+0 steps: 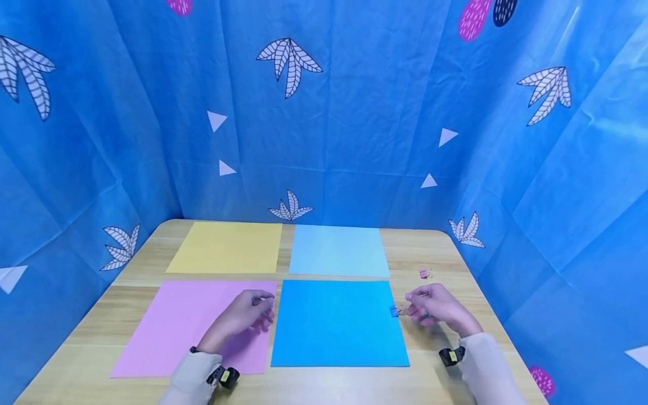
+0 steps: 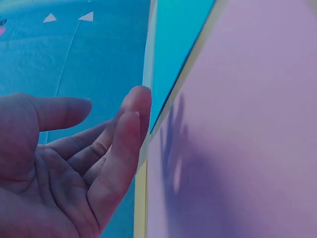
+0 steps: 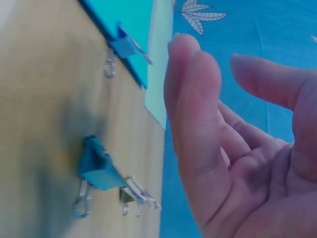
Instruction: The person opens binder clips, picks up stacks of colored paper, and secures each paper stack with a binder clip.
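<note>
My right hand (image 1: 432, 304) hovers beside the right edge of the blue sheet (image 1: 339, 326), fingers loosely bent, holding nothing. A small blue binder clip (image 1: 394, 311) sits at that edge, its wire handle toward the fingertips. In the right wrist view the clip (image 3: 124, 45) overlaps the sheet's border. Nearer the hand, a second blue binder clip (image 3: 100, 166) stands on the wooden table; the head view hides it behind the hand. Over the pink sheet (image 1: 167, 332) is my left hand (image 1: 245, 312), also without anything in it, its thumb apart from the fingers (image 2: 126, 148).
Behind lie a yellow sheet (image 1: 228, 247) and a light blue sheet (image 1: 339, 250). A pink binder clip (image 1: 424, 274) rests on the wooden table (image 1: 420, 247) beyond my right hand, and an olive clip (image 3: 127, 195) shows in the right wrist view. Blue curtains (image 1: 324, 124) enclose the table.
</note>
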Tool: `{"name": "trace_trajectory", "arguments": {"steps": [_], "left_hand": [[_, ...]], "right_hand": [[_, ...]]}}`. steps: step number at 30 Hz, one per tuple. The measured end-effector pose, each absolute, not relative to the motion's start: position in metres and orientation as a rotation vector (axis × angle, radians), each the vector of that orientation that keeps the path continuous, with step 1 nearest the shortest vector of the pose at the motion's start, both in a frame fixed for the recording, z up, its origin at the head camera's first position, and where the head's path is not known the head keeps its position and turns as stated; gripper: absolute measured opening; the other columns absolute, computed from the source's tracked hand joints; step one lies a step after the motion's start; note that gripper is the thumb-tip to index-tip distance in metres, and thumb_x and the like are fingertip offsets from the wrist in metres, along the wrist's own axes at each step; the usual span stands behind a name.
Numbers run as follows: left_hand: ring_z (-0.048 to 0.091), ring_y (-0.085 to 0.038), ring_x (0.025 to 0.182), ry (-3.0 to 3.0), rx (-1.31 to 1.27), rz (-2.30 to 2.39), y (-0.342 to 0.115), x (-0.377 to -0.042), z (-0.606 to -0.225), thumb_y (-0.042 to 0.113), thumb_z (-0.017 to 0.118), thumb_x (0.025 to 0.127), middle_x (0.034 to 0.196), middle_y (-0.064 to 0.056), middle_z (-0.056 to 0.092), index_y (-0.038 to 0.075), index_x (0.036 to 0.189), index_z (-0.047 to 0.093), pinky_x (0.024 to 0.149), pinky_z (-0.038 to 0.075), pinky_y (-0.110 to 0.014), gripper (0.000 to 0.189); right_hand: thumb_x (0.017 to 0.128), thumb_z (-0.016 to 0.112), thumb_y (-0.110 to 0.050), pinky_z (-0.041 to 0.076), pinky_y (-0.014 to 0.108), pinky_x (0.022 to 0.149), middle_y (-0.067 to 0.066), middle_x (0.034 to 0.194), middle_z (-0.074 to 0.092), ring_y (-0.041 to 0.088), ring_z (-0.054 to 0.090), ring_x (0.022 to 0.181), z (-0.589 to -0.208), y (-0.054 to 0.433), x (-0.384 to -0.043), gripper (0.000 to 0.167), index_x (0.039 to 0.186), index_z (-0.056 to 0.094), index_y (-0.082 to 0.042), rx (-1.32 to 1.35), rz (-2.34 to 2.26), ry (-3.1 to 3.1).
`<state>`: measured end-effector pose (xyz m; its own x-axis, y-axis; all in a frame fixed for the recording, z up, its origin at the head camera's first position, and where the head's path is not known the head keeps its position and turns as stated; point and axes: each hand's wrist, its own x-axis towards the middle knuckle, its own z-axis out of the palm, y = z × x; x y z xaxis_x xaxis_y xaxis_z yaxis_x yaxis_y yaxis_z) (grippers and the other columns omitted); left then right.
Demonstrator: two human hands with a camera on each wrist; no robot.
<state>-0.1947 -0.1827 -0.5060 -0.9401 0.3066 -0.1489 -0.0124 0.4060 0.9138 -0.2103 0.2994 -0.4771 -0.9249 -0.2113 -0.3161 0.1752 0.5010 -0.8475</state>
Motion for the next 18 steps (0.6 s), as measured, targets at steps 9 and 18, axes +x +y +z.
{"name": "trace_trajectory", "arguments": {"steps": [9, 18], "left_hand": [[0.075, -0.020, 0.081, 2.325, 0.170, 1.678, -0.181, -0.234, -0.499, 0.018, 0.051, 0.108, 0.103, -0.022, 0.075, -0.012, 0.140, 0.053, 0.068, 0.064, -0.036, 0.043], [0.074, -0.015, 0.098, 2.187, -0.029, 1.943, -0.170, -0.271, -0.504, 0.013, 0.055, 0.106, 0.128, -0.025, 0.067, -0.011, 0.144, 0.049, 0.095, 0.063, -0.036, 0.045]], "right_hand": [[0.106, 0.058, -0.032, 0.066, 0.043, 0.084, 0.020, 0.109, 0.075, 0.022, 0.074, 0.091, -0.469, 0.299, -0.250, 0.054, 0.137, 0.052, 0.012, 0.005, -1.496, 2.363], [0.106, 0.058, -0.033, 0.062, 0.046, 0.095, 0.029, 0.131, 0.064, 0.036, 0.067, 0.114, -0.475, 0.287, -0.289, 0.058, 0.144, 0.047, 0.010, 0.093, -1.456, 2.429]]}}
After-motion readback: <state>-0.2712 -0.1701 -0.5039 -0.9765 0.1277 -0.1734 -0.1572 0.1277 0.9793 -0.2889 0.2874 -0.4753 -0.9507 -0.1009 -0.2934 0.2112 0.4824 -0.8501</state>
